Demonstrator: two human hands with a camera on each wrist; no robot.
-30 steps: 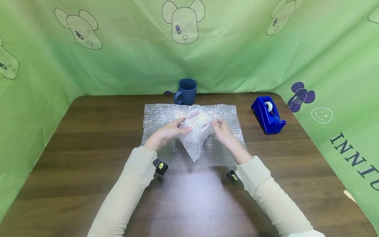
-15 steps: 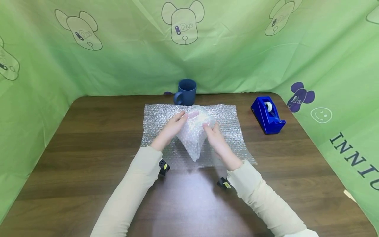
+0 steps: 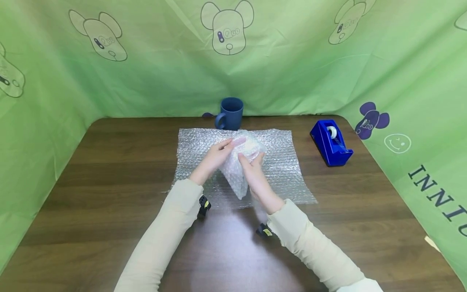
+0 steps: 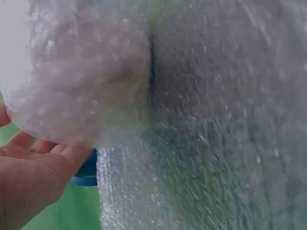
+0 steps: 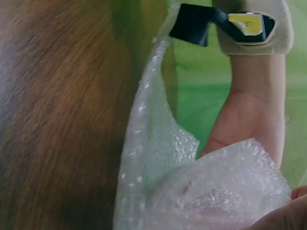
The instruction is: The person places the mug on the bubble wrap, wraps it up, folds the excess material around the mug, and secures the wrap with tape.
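Between left grip (image 3: 216, 155) and right (image 3: 253, 173): bundle (image 3: 234, 170).

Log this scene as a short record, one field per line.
Held item: wrapped bundle, bubble wrap around something pinkish; contents unclear
Left hand: holds the bundle's left side
Right hand: grips the bundle from the near right
Below: bubble wrap sheet spread on the table; contact with the bundle unclear
Far edge: blue mug, upright, handle to the left
Right side: blue tape dispenser with a white roll
Backdrop: green curtain with cartoon heads
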